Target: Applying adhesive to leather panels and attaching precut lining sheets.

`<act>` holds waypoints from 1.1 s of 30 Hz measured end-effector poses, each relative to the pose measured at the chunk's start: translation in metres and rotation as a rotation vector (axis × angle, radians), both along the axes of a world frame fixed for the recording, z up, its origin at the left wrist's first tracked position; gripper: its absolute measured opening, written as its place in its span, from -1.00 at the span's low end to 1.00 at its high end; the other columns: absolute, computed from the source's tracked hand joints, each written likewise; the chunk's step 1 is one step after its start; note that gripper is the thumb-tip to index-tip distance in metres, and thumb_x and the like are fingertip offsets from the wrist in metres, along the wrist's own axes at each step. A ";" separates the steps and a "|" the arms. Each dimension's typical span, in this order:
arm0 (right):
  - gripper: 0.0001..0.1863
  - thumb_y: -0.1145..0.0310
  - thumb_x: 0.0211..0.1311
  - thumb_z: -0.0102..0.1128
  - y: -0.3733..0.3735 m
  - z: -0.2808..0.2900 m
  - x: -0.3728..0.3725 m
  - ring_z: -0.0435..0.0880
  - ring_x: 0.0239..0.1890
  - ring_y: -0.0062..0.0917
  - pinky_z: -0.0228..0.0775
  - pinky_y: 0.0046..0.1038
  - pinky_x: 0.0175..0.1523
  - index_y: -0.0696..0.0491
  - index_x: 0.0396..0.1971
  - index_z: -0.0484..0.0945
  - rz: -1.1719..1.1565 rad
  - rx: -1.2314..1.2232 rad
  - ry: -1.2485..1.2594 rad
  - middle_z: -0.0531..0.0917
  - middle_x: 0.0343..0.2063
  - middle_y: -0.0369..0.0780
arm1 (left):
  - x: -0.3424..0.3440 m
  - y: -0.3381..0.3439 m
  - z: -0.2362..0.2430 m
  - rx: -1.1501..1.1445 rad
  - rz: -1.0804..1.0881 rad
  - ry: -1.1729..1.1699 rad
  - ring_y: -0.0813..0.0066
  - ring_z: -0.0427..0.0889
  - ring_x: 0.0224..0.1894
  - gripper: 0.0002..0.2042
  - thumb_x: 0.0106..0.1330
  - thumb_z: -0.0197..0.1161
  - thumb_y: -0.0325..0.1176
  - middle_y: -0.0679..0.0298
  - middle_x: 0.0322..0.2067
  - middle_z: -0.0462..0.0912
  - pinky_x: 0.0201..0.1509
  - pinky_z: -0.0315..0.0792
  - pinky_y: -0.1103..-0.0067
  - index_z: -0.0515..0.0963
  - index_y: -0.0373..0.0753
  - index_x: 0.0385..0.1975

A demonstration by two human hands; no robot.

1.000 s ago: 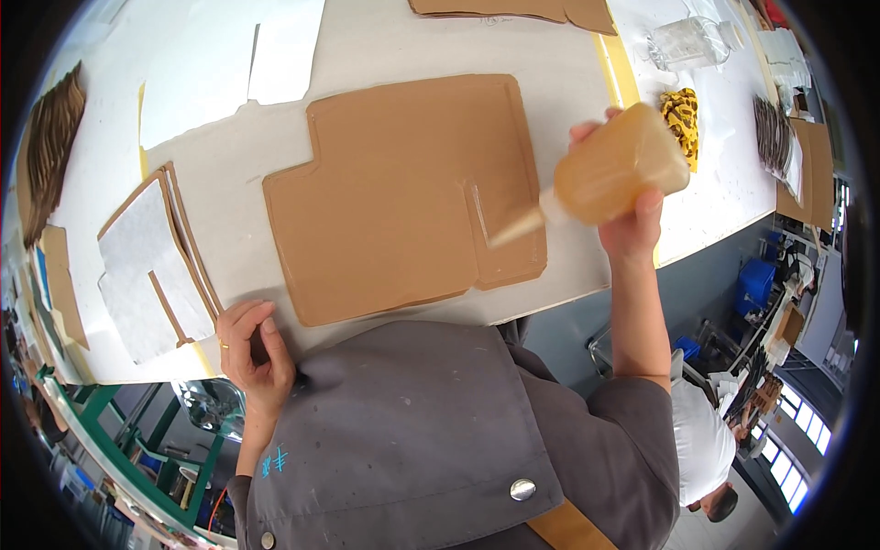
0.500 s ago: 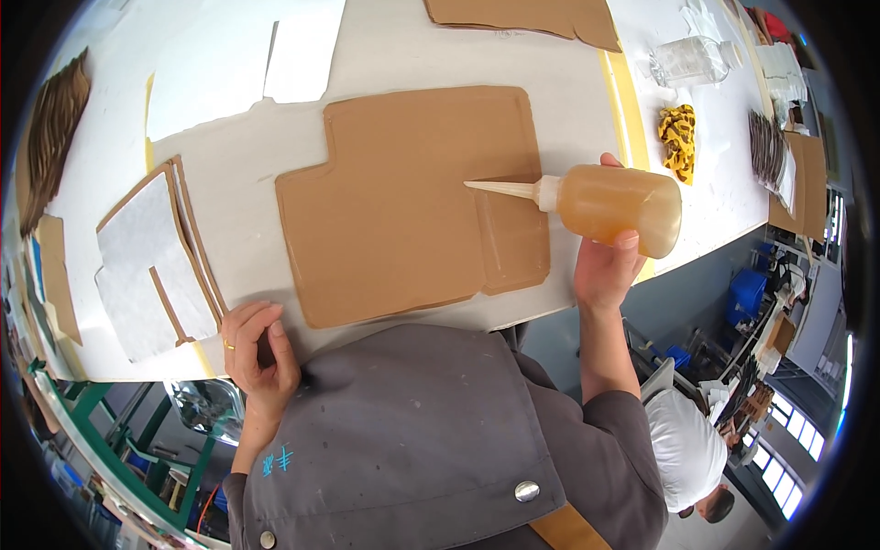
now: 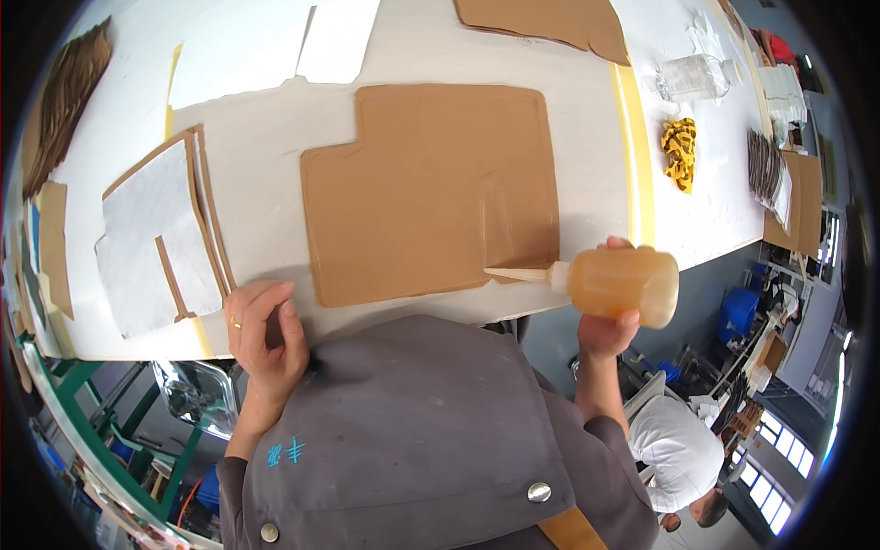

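Observation:
In my right hand (image 3: 602,332) is a translucent squeeze bottle (image 3: 625,286) of amber liquid, held lying sideways with my fingers wrapped round it. Its long tapered nozzle (image 3: 521,274) points left, the tip at the near edge of a flat brown leather-like panel (image 3: 412,197). A shiny wet-looking strip (image 3: 509,215) runs along the panel's right part. My left hand (image 3: 268,335) rests at the table's near edge, loosely curled and holding nothing, thumb apart from the fingers. Beside it lie brown pieces with a white backing (image 3: 151,243).
White sheets (image 3: 247,55) and another brown panel (image 3: 550,26) lie farther back. On the right are a clear jar (image 3: 697,78), a crumpled yellow patterned cloth (image 3: 679,154) and stacked dark pieces (image 3: 768,170). A person in a white shirt (image 3: 676,451) is at the lower right.
The bottle in my right hand has moved toward me, its nozzle tip going from the panel's middle to its near edge. My left hand stays at the table edge. The view has shifted slightly.

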State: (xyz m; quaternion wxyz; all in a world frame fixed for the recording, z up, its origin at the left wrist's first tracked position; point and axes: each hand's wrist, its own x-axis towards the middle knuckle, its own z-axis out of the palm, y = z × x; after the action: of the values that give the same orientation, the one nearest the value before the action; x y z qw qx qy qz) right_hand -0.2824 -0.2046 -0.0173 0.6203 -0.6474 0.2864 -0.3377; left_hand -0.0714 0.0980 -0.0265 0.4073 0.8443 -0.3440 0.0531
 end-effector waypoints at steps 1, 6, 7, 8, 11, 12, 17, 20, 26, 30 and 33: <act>-0.05 -0.23 0.03 0.25 0.009 -0.003 -0.002 0.44 0.18 -0.27 0.31 -0.20 0.26 0.03 0.32 0.17 -0.067 -0.014 -0.034 0.39 0.17 -0.01 | 0.000 0.002 0.002 0.011 -0.006 -0.024 0.22 0.56 -0.29 -0.78 0.09 0.20 -0.66 0.13 -0.31 0.62 -0.13 0.35 0.42 0.56 -0.30 -0.25; -0.01 -0.30 0.00 0.27 0.043 -0.008 0.008 0.44 0.15 -0.29 0.33 -0.23 0.23 0.01 0.30 0.13 -0.121 -0.082 -0.069 0.40 0.14 -0.06 | 0.004 -0.002 0.002 -0.036 -0.028 -0.057 0.24 0.56 -0.31 -0.78 0.06 0.23 -0.64 0.18 -0.34 0.62 -0.16 0.34 0.41 0.57 -0.27 -0.28; 0.00 -0.27 -0.06 0.37 0.050 -0.008 0.014 0.48 0.12 -0.30 0.38 -0.23 0.20 0.01 0.26 0.15 -0.110 -0.066 -0.112 0.44 0.10 -0.05 | 0.004 -0.003 0.002 -0.061 -0.052 -0.071 0.24 0.57 -0.32 -0.78 0.05 0.24 -0.64 0.20 -0.36 0.62 -0.17 0.34 0.42 0.57 -0.26 -0.28; 0.01 -0.24 -0.13 0.48 0.057 -0.008 0.020 0.52 0.10 -0.32 0.44 -0.23 0.17 0.01 0.22 0.18 -0.098 -0.050 -0.155 0.49 0.06 -0.05 | 0.005 -0.002 0.003 -0.073 -0.058 -0.074 0.28 0.57 -0.34 -0.77 0.04 0.25 -0.64 0.23 -0.37 0.62 -0.19 0.34 0.44 0.58 -0.24 -0.29; 0.04 -0.14 -0.21 0.60 0.072 -0.014 0.032 0.52 0.09 -0.31 0.44 -0.23 0.16 -0.03 0.21 0.15 0.053 -0.004 -0.224 0.49 0.06 -0.04 | 0.004 0.000 0.003 -0.105 -0.094 -0.071 0.21 0.54 -0.32 -0.79 0.07 0.21 -0.68 0.15 -0.34 0.62 -0.21 0.37 0.43 0.57 -0.30 -0.28; 0.04 -0.14 -0.21 0.60 0.074 -0.016 0.035 0.52 0.09 -0.31 0.44 -0.23 0.16 -0.03 0.21 0.15 0.069 -0.005 -0.227 0.49 0.06 -0.04 | 0.005 0.001 0.003 -0.119 -0.105 -0.083 0.23 0.55 -0.33 -0.79 0.06 0.21 -0.67 0.17 -0.35 0.63 -0.22 0.37 0.43 0.57 -0.29 -0.29; 0.04 -0.08 -0.22 0.62 0.085 -0.016 0.065 0.51 0.09 -0.25 0.43 -0.17 0.14 -0.04 0.20 0.13 0.353 -0.041 -0.239 0.46 0.07 0.01 | 0.004 0.003 0.003 -0.176 -0.115 -0.093 0.26 0.56 -0.35 -0.78 0.04 0.23 -0.66 0.18 -0.36 0.63 -0.23 0.37 0.44 0.57 -0.29 -0.30; 0.06 -0.32 -0.13 0.43 0.096 -0.007 0.086 0.49 0.13 -0.30 0.44 -0.21 0.18 0.03 0.25 0.20 0.313 -0.040 -0.117 0.49 0.06 -0.07 | 0.005 0.007 -0.002 -0.196 -0.122 -0.082 0.27 0.57 -0.36 -0.79 0.03 0.23 -0.64 0.19 -0.36 0.63 -0.24 0.37 0.44 0.56 -0.29 -0.30; -0.36 0.06 0.39 0.08 -0.044 0.051 0.071 0.41 0.23 -0.31 0.24 -0.21 0.35 0.15 0.29 0.23 -0.063 0.022 -0.316 0.42 0.17 -0.06 | 0.005 0.007 -0.001 -0.217 -0.116 -0.002 0.29 0.57 -0.33 -0.77 0.05 0.29 -0.59 0.27 -0.35 0.62 -0.21 0.38 0.44 0.57 -0.22 -0.26; -0.34 0.16 0.03 0.45 -0.113 0.079 0.058 0.62 -0.05 -0.26 0.44 -0.30 0.06 0.16 0.08 0.44 -0.069 -0.723 0.736 0.63 -0.14 -0.10 | 0.010 0.004 0.005 -0.197 -0.140 0.085 0.22 0.59 -0.25 -0.73 0.05 0.30 -0.55 0.21 -0.29 0.64 -0.14 0.42 0.43 0.60 -0.23 -0.20; -0.20 0.14 -0.19 0.57 -0.114 0.057 0.064 0.56 0.02 -0.13 0.39 -0.28 0.11 0.18 0.08 0.43 0.039 -0.933 1.223 0.61 -0.08 -0.03 | 0.020 0.005 0.016 -0.118 -0.194 0.073 0.22 0.59 -0.19 -0.71 0.06 0.33 -0.52 0.23 -0.23 0.63 -0.08 0.44 0.41 0.59 -0.22 -0.16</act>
State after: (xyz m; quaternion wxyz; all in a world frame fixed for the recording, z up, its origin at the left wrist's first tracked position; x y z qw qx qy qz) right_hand -0.2181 -0.3182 0.0399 0.0198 -0.9185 0.3950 0.0055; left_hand -0.0516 0.1033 -0.0109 0.4718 0.7830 -0.4054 0.0029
